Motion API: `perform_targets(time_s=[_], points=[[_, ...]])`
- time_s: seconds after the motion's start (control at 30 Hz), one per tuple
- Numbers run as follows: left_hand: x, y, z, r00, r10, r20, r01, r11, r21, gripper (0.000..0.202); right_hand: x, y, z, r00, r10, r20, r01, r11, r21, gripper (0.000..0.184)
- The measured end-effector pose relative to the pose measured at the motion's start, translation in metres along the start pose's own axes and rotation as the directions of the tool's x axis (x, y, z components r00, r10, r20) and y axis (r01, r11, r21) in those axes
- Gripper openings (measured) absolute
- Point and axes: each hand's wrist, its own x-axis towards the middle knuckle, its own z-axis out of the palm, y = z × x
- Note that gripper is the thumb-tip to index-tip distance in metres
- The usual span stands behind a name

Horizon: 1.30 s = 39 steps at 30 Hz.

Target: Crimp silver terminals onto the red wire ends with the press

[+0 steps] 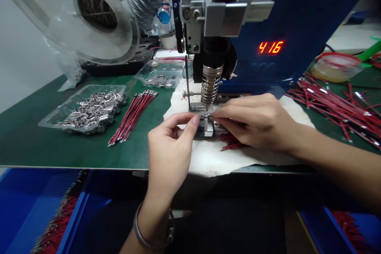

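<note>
Under the spring-loaded tip (212, 87) of a blue benchtop machine, my two hands meet from either side. The thumb and forefinger of my left hand (171, 147) are pinched together just left of a small metal holder (208, 127). My right hand (256, 121) pinches at the holder's right side. A thin dark piece spans the small gap between the fingertips; its kind is too small to tell. Below my right hand, a bunch of red and black wires (230, 141) lies partly hidden on a white cloth (205, 158).
A clear tray (86, 109) heaped with small metal parts stands left, beside a bundle of red-black wires (132, 117). Another clear tray (160, 74) sits behind. Loose wires (336, 103) cover the right side. Blue bins (80, 210) hang below the table edge. The display (270, 47) reads 416.
</note>
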Motion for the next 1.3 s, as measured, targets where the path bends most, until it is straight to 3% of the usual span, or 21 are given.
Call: perform_targets(time_s=[0.6,0.83,1.3], points=[[-0.0006,0.0001,-0.0007,1.0,0.023,0.003,-0.023,1.0,-0.003,0.022,0.0007,-0.004,-0.0011,0.994,0.018,-0.105,-0.018,1.0,0.0,0.01],[-0.0014,0.0003,-0.0002,0.999,0.04,-0.034,-0.043,0.994,-0.104,0.021,0.0032,-0.0077,-0.0051,0.99,0.014,-0.139,-0.014,1.0,-0.001,0.007],[-0.0012,0.003,-0.0001,1.0,0.025,-0.013,-0.025,0.998,-0.05,0.023,0.0007,-0.0082,-0.008,0.986,-0.014,-0.167,0.017,1.0,0.016,0.008]])
